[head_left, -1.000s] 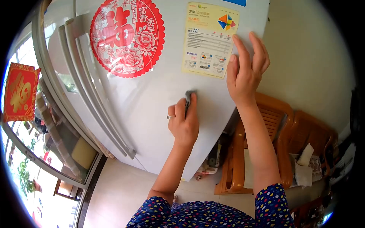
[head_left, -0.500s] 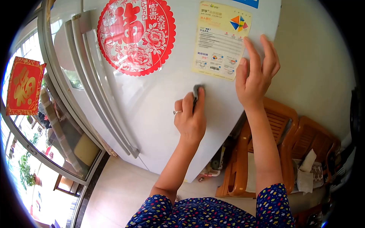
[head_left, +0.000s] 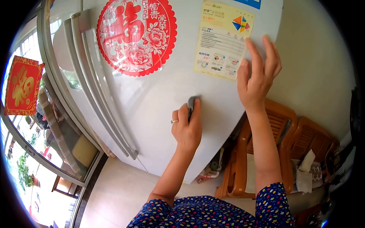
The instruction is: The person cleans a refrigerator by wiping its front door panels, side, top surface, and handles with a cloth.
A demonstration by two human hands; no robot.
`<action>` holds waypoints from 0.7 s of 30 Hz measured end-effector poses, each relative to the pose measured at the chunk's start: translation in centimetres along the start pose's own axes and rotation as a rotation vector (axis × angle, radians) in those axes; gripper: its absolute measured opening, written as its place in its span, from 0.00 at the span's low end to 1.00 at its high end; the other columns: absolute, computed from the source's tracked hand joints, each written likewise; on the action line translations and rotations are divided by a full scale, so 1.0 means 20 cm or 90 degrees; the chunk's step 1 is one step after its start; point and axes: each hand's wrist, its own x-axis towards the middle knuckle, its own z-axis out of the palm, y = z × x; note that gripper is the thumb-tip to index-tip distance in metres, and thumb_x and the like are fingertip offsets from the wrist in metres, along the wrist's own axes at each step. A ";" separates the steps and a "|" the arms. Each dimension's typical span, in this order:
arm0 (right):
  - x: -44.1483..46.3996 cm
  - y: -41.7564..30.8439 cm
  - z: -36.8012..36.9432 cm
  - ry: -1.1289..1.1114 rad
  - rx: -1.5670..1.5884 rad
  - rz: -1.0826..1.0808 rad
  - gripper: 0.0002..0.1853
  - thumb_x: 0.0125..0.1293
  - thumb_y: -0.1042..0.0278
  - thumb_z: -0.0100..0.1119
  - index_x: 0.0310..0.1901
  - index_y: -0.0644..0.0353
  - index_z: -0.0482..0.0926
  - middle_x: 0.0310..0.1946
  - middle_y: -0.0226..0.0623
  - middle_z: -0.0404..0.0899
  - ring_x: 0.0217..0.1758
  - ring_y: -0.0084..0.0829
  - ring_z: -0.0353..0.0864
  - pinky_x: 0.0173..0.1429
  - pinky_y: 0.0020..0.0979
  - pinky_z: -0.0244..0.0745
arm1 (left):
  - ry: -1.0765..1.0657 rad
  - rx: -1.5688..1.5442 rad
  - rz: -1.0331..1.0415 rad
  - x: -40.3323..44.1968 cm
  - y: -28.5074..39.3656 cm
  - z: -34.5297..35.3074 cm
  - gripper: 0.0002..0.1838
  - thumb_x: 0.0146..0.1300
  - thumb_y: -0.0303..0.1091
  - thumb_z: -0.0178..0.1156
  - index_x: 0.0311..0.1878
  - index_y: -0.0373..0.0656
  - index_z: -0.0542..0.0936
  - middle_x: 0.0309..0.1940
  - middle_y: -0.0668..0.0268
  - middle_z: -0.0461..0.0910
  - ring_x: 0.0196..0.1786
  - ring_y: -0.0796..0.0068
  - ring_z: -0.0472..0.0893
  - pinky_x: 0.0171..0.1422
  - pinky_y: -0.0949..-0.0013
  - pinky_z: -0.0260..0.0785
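Note:
My left hand (head_left: pixel 187 127), with a ring on one finger, grips a small dark grey pad (head_left: pixel 192 103) against the white fridge door (head_left: pixel 159 114). Only the pad's upper part shows between thumb and fingers. My right hand (head_left: pixel 258 74) rests with fingers spread on the door near its right edge, its fingertips at the border of a yellow printed sheet (head_left: pixel 220 41). Up and to the left of my left hand, a round red and clear sticker (head_left: pixel 137 38) is stuck on the door.
Long vertical handles (head_left: pixel 100 102) run down the fridge's left part. At the far left are a glass sliding door (head_left: pixel 57 159) and a red hanging decoration (head_left: pixel 23 86). Wooden chairs (head_left: pixel 273 117) stand at the right, one with papers or cloth (head_left: pixel 305 171) on it.
The view has shifted, so the fridge appears further right than at first. My left hand has moved the pad down and slightly left over the last half second. My right hand stays beside the sheet.

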 end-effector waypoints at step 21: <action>0.00 -0.01 -0.01 0.000 0.004 0.000 0.23 0.64 0.74 0.56 0.62 0.55 0.80 0.72 0.47 0.64 0.73 0.51 0.60 0.75 0.48 0.57 | -0.038 -0.006 0.017 0.02 0.07 -0.01 0.24 0.49 0.16 0.64 0.52 0.45 0.88 0.42 0.64 0.77 0.36 0.62 0.77 0.31 0.66 0.73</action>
